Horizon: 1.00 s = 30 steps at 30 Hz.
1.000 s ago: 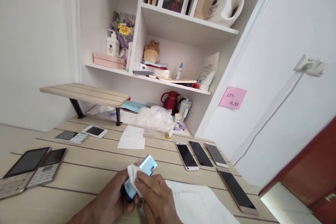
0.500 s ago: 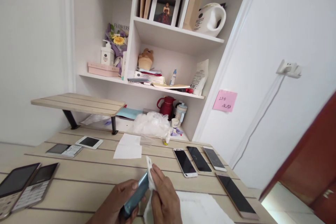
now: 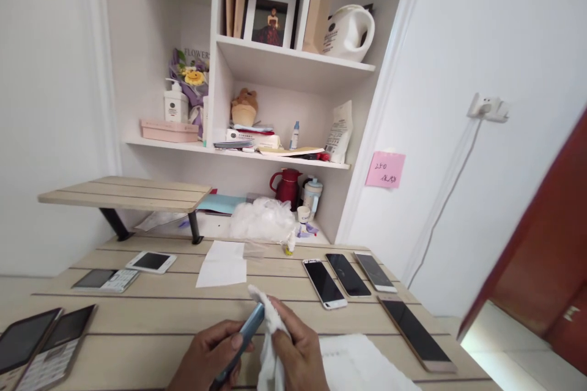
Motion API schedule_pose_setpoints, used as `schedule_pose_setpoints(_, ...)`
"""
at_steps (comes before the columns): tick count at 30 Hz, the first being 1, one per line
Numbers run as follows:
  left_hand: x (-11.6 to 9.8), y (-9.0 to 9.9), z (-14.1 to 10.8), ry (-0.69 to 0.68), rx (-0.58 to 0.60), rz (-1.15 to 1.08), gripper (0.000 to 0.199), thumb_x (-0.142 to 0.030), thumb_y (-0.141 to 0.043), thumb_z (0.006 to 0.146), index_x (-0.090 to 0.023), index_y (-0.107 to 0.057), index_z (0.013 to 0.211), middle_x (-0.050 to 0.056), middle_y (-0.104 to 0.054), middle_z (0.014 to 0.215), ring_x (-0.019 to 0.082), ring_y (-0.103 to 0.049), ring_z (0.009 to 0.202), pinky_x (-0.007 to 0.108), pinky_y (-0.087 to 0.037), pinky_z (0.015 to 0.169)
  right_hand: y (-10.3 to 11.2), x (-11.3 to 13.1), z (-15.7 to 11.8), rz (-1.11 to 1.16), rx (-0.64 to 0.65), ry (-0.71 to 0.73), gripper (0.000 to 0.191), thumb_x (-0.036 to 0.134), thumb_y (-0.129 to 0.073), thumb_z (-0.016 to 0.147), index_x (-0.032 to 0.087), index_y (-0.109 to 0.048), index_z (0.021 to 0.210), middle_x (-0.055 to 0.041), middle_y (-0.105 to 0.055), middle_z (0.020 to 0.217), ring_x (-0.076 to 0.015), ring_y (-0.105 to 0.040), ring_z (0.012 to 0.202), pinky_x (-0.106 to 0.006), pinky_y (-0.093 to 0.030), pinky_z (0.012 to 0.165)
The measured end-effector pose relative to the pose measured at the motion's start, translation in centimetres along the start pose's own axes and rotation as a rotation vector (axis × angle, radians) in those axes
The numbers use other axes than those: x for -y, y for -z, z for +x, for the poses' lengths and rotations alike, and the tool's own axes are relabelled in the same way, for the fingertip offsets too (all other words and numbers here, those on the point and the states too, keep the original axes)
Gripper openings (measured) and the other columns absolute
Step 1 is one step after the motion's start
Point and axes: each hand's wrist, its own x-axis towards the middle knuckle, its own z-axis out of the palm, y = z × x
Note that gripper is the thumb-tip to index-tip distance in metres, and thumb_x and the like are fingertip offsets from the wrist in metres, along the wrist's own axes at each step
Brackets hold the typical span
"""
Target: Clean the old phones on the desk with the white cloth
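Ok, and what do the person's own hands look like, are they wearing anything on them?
The left hand and the right hand are both bare: no gloves, and no ring, watch or bracelet shows. The picture ends at about the wrists, so no sleeve can be seen.

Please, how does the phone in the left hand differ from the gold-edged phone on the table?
The held phone stands tilted in the left hand, while the gold-edged phone lies flat on the table. The held phone shows a blue side; the gold-edged phone shows its dark screen. White cloth in the right hand touches only the held phone. Both are slim phones.
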Motion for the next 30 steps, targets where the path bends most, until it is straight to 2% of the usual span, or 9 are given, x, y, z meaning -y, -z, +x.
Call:
schedule_pose_setpoints(3,-0.2,-0.2,-0.3,-0.019,0.029,0.06,0.049,-0.064,-0.076,0.068,-0.016,-0.073,0.076,0.0,-0.054,0.046,0.007,-0.04,0.037,0.017,-0.025,0.035,0.9,0.4,0.1,-0.124,0.145,0.146,0.056,0.001,-0.046,0.083,0.022,-0.063,0.132,-0.0073,-0.063,0.134,-0.0246,-0.059,0.125,-0.04,-0.048,0.105)
schedule_pose_setpoints(6,-0.1,-0.2,-0.4,-0.014,0.056,0.083,0.05,-0.065,-0.072,0.071,-0.016,-0.073,0.081,-0.001,-0.052,0.042,0.008,-0.038,0.035,0.018,-0.026,0.035,1.1,0.3,0.1,-0.234,0.132,0.254,0.06,0.0,-0.044,0.083,0.023,-0.058,0.137,-0.0072,-0.062,0.135,-0.0224,-0.058,0.125,-0.037,-0.049,0.105)
schedule_pose_setpoints(8,-0.1,-0.1,-0.3,-0.01,0.056,0.064,0.05,-0.065,-0.071,0.073,-0.016,-0.073,0.084,-0.001,-0.053,0.044,0.008,-0.037,0.035,0.018,-0.026,0.034,1.0,0.3,0.2,-0.264,0.108,0.218,0.059,0.002,-0.044,0.083,0.023,-0.058,0.137,-0.006,-0.063,0.133,-0.0216,-0.059,0.125,-0.036,-0.049,0.105)
schedule_pose_setpoints(12,-0.1,-0.1,-0.1,-0.034,0.019,0.0,0.047,-0.061,-0.075,0.07,-0.015,-0.073,0.079,0.002,-0.057,0.052,0.01,-0.044,0.041,0.018,-0.029,0.033,0.9,0.8,0.4,-0.225,0.127,0.033,0.057,0.003,-0.043,0.083,0.023,-0.059,0.134,-0.0038,-0.065,0.13,-0.0202,-0.061,0.122,-0.032,-0.049,0.105)
schedule_pose_setpoints(14,-0.1,-0.1,0.0,-0.037,-0.018,0.018,0.045,-0.06,-0.077,0.068,-0.016,-0.073,0.078,0.003,-0.059,0.057,0.011,-0.047,0.043,0.018,-0.03,0.032,0.9,1.1,0.4,-0.24,0.135,0.065,0.058,0.002,-0.043,0.083,0.022,-0.059,0.135,-0.0044,-0.065,0.131,-0.0204,-0.061,0.122,-0.033,-0.05,0.104)
schedule_pose_setpoints(19,0.1,-0.2,-0.1,-0.037,0.0,0.062,0.047,-0.062,-0.076,0.068,-0.015,-0.073,0.075,0.001,-0.055,0.051,0.009,-0.042,0.037,0.018,-0.029,0.031,0.8,1.3,0.4,-0.317,0.067,0.325,0.058,0.003,-0.041,0.085,0.023,-0.056,0.137,-0.0066,-0.065,0.13,-0.0213,-0.062,0.12,-0.036,-0.054,0.1)
schedule_pose_setpoints(23,-0.2,-0.3,-0.2,-0.005,0.015,0.054,0.049,-0.065,-0.074,0.069,-0.017,-0.073,0.074,0.0,-0.052,0.045,0.009,-0.04,0.038,0.017,-0.029,0.032,0.7,1.2,0.5,-0.296,0.068,0.188,0.057,0.003,-0.043,0.083,0.022,-0.058,0.135,-0.0054,-0.068,0.126,-0.0201,-0.065,0.116,-0.032,-0.053,0.1)
schedule_pose_setpoints(26,-0.2,-0.3,-0.2,-0.012,-0.021,0.052,0.049,-0.066,-0.075,0.067,-0.017,-0.073,0.077,0.005,-0.064,0.061,0.009,-0.046,0.041,0.017,-0.029,0.032,0.7,1.2,0.4,-0.24,0.101,0.09,0.058,0.002,-0.043,0.081,0.022,-0.06,0.133,-0.0044,-0.068,0.125,-0.0196,-0.065,0.116,-0.03,-0.053,0.1)
schedule_pose_setpoints(30,0.3,0.1,0.0,0.012,-0.007,0.143,0.051,-0.066,-0.073,0.071,-0.016,-0.073,0.086,0.001,-0.055,0.048,0.008,-0.04,0.037,0.017,-0.025,0.034,0.5,1.1,0.0,-0.304,0.069,0.199,0.058,0.004,-0.043,0.084,0.023,-0.057,0.137,-0.0041,-0.064,0.133,-0.0188,-0.06,0.123,-0.03,-0.049,0.105)
